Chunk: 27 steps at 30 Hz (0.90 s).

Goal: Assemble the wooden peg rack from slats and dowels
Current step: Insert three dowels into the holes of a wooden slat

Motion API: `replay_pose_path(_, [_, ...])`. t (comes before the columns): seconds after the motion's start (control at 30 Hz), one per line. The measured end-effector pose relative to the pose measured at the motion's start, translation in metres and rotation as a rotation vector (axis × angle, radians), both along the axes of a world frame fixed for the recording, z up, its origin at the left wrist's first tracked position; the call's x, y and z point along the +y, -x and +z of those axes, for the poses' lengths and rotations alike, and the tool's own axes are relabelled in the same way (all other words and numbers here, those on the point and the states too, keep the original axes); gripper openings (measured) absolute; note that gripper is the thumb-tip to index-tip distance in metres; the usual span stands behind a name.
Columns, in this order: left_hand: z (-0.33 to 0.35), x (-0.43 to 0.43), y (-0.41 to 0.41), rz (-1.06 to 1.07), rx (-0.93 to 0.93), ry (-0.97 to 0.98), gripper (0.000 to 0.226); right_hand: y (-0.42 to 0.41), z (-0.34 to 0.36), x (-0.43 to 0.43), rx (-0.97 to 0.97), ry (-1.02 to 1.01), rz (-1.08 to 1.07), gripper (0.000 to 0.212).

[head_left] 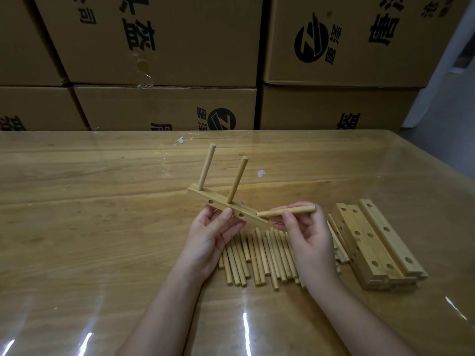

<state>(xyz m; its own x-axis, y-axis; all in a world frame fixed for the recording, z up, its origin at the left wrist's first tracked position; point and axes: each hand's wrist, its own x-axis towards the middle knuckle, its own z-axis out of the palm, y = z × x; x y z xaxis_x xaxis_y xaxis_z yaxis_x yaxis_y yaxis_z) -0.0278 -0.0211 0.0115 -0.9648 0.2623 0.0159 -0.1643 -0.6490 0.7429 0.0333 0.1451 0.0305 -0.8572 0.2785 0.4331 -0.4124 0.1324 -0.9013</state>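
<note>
My left hand point(213, 231) grips a wooden slat point(221, 202) above the table, thumb on its front face. Two dowels stand up from the slat's top edge, one point(205, 167) near its far end and one point(237, 179) near its middle. Side holes show in the slat's face. My right hand point(305, 235) pinches a loose dowel point(286, 211) that lies almost level, its left tip close to the slat's near end. Under both hands lies a pile of loose dowels point(257, 258).
A stack of drilled slats point(372, 240) lies on the table to the right of my right hand. The wooden table point(90, 214) has a glossy clear cover. Cardboard boxes point(159, 47) are stacked as a wall behind its far edge.
</note>
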Motion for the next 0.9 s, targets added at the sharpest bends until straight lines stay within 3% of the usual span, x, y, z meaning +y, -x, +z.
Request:
replay_pose_path(0.13, [0.000,0.001,-0.001,-0.007,0.008,0.009,0.031,0.003,-0.001,0.003,-0.034,-0.054,0.002,0.015])
replay_pose_path(0.53, [0.002,0.003,-0.002,0.019,-0.016,0.017,0.031,0.012,0.020,0.010,-0.102,-0.509,0.038,0.009])
replay_pose_path(0.67, [0.002,0.002,-0.003,0.009,-0.018,0.020,0.032,0.013,0.026,0.005,-0.145,-0.649,0.006,0.021])
replay_pose_path(0.9, [0.004,0.002,-0.004,-0.005,-0.019,0.010,0.033,0.015,0.031,0.002,-0.158,-0.672,-0.015,0.025])
